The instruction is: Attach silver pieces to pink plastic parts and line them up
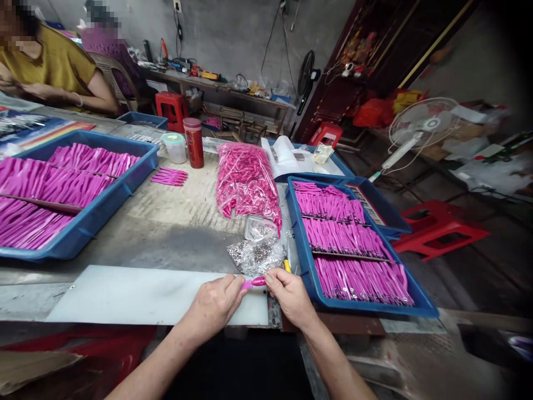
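Note:
Over the right end of a white board (158,294), my two hands meet at one slim pink plastic piece. My left hand (216,303) is closed round its lighter purple-pink part (247,285); most of that part is hidden by the fingers. The thumb and forefinger of my right hand (291,297) pinch the end of a darker, glossy pink piece (259,281), which lines up with the lighter part. Whether the two are joined I cannot tell. Just beyond my hands lies a clear bag of small shiny metal parts (260,253), with a yellow-handled tool (287,266) beside it.
Blue trays of pink handles stand left (137,186) and right (308,278). A bag of dark pink pieces (247,178), a red tumbler (194,144), a lidded tub (175,149) and several loose handles (169,176) occupy the table. A co-worker (58,66) sits far left.

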